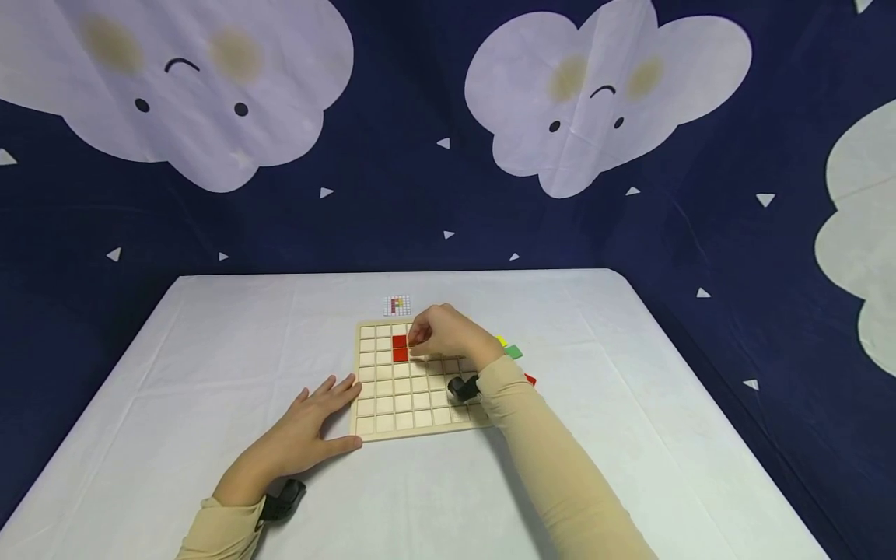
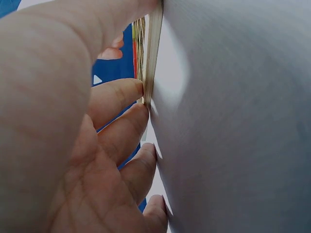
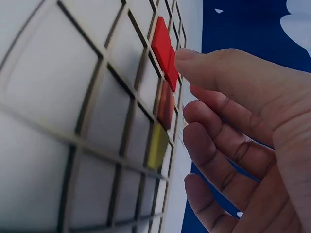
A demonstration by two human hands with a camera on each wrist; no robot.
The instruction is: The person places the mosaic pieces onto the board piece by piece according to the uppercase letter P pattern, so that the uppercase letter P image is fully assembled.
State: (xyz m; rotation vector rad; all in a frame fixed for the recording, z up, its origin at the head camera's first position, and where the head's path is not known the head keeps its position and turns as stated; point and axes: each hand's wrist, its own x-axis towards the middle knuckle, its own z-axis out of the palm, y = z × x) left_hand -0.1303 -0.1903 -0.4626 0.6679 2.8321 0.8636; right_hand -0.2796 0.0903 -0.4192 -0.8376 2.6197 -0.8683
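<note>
L hand [image 1: 304,432] fanned agst board [image 1: 402,386], R hand [image 1: 446,333] loosely curled nr red tiles [image 1: 400,355]; both hands empty.

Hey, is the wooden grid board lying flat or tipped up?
Flat. The head view shows the grid board resting level on the white table, with the left hand touching its edge.

A pale wooden board [image 1: 404,421] lies flat, its square-celled grid bearing 2 bright red tiles [image 1: 400,342] adjacent in the same column, plus 1 orange-red tile [image 3: 166,106] near 1 yellow tile [image 3: 157,148].
</note>
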